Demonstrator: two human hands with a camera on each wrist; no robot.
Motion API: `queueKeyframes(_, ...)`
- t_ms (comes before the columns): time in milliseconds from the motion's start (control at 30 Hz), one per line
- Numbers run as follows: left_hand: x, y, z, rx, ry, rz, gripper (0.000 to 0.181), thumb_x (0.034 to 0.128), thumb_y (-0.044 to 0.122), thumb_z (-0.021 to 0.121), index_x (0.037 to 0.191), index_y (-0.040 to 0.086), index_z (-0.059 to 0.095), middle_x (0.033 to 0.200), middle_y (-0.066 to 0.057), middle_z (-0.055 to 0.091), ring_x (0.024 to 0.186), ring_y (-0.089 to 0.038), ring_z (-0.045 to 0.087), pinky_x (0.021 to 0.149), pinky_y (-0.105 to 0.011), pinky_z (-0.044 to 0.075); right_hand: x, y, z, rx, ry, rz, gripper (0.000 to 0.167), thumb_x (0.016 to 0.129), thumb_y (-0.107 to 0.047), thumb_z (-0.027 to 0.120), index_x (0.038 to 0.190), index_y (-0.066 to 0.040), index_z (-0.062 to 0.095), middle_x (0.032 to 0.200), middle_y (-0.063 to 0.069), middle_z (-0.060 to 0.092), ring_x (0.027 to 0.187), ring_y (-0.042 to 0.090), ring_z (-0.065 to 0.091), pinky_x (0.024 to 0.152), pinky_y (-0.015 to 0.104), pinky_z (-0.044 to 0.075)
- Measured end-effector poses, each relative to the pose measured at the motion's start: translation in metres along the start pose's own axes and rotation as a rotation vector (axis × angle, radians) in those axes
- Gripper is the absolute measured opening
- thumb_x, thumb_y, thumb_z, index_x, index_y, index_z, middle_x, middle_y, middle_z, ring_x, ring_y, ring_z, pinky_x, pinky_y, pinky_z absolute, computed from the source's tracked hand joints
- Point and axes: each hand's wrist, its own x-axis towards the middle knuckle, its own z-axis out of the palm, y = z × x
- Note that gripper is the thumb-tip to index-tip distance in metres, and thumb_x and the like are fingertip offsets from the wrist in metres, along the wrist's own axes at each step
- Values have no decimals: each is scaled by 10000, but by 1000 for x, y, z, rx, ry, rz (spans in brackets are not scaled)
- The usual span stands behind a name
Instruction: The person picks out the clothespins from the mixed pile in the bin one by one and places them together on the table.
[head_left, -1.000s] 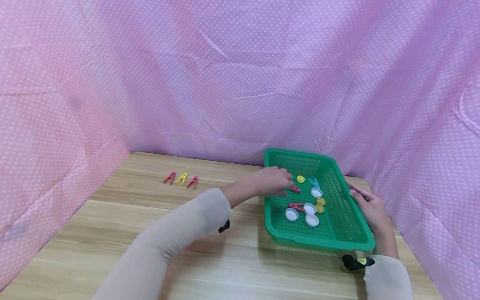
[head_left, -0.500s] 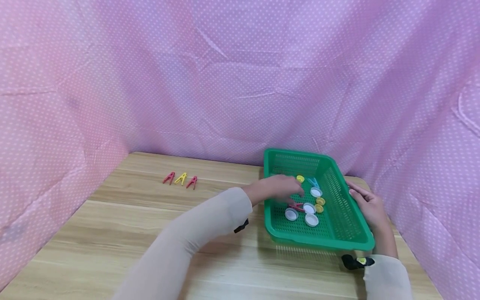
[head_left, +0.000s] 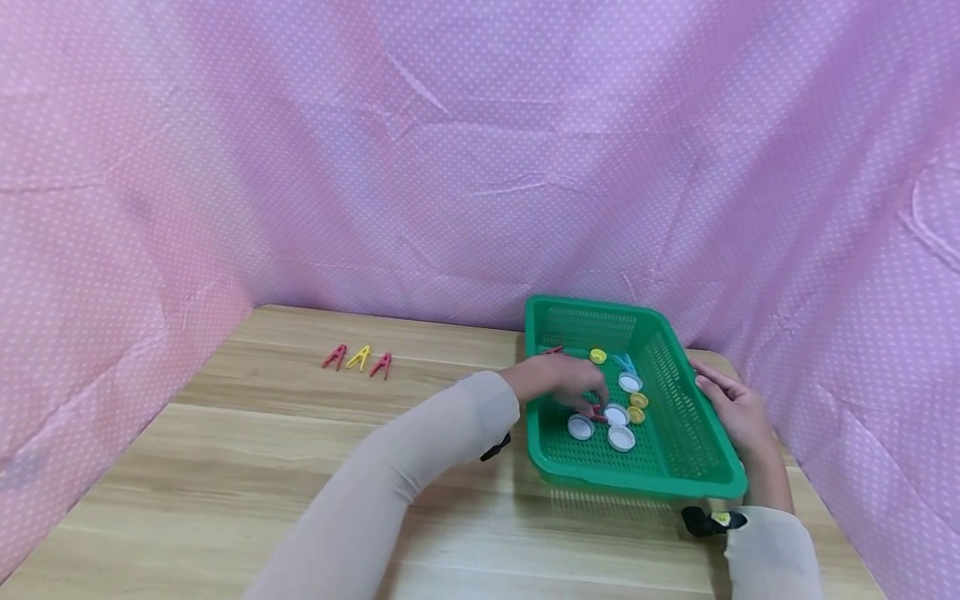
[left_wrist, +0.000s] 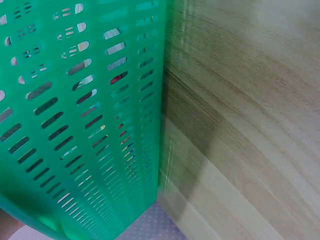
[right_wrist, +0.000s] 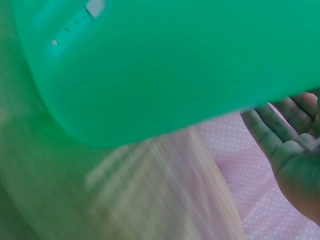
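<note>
My left hand (head_left: 573, 383) reaches into a green plastic basket (head_left: 637, 486), its thumb and fingertips pinching a red clothespin (head_left: 598, 416) beside the white caps. Another red clothespin (head_left: 553, 350) lies near the basket's far left, partly behind that hand. The right hand (head_left: 742, 421) holds the basket's right side, thumb by the rim. In the right wrist view its fingers (right_wrist: 272, 127) reach along the outer wall. White round caps (head_left: 621, 438), yellow caps (head_left: 637, 400) and a light blue clothespin (head_left: 625, 364) lie on the basket floor. The left wrist view shows mostly the slotted wall (left_wrist: 75, 125).
Left of the basket, a red clothespin (head_left: 335, 357), a yellow clothespin (head_left: 359, 358) and another red clothespin (head_left: 381, 365) stand in a row on the wooden table (head_left: 247, 467). Pink dotted cloth (head_left: 420, 167) hangs behind and on both sides.
My left hand has moved from the basket's far left toward the middle and down to the red clothespin by the white caps, uncovering the far-left clothespin. The right hand stays on the basket.
</note>
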Motion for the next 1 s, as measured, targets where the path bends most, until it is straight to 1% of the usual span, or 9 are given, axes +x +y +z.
queueKeyframes(100,1,-1,0,-10,-27,17,369,1013,325,649,1377,268,655,1401,108,592,1338,-55,485,1088,-217,387,0,0,0,30,-3,-6,507,1038,-332,614,1492,-123,534,1117,-290,677,781,22,694,629,211,561)
queueKeyframes(167,0,-1,0,-11,-43,18,382,1007,334,655,1386,282,652,1423,110,578,1361,-60,466,1106,-225,372,1,1,0,20,0,-8,505,1040,-330,609,1495,-122,530,1111,-294,673,782,20,693,629,210,560)
queueKeyframes(300,-3,0,-1,-14,-87,0,388,1001,350,663,1388,336,648,1448,137,554,1389,-47,432,1131,-240,350,2,1,-1,-9,7,5,515,1043,-339,601,1503,-123,516,1105,-319,662,784,8,688,630,208,560)
queueKeyframes(433,-5,1,-2,1,-131,-5,403,1009,360,646,1411,356,621,1480,137,527,1406,-49,412,1135,-242,345,2,2,-1,26,2,12,506,1044,-314,605,1500,-115,516,1103,-301,673,784,16,693,632,208,562)
queueKeyframes(567,-5,2,-1,37,-152,-15,434,1019,386,623,1450,371,577,1532,115,471,1439,-76,368,1161,-258,312,-1,-2,0,44,-1,8,493,1045,-295,606,1493,-106,524,1097,-289,679,788,17,695,632,205,560)
queueKeyframes(700,-3,2,1,58,-151,-24,476,1016,415,622,1483,368,541,1545,109,453,1451,-79,349,1176,-267,290,-6,-13,3,45,-3,3,484,1047,-270,605,1482,-71,528,1086,-292,675,790,15,693,633,200,558)
queueKeyframes(800,-2,2,1,45,-143,-34,501,1012,423,626,1497,341,532,1510,98,487,1402,-60,397,1154,-269,325,-8,-16,4,62,-6,2,482,1047,-250,606,1476,-46,525,1076,-281,685,784,20,696,630,199,558)
queueKeyframes(867,-1,2,1,17,-142,-49,508,1009,423,630,1499,332,531,1492,100,501,1367,-43,419,1140,-267,343,-6,-13,4,63,-5,2,483,1047,-256,607,1480,-57,526,1078,-280,687,781,19,696,629,199,558)
queueKeyframes(1000,1,2,0,-39,-146,-77,520,1005,419,640,1503,321,528,1378,95,577,1191,-45,517,1037,-250,418,-2,-3,1,49,-1,5,493,1043,-297,609,1491,-106,529,1082,-280,688,779,21,697,628,205,560)
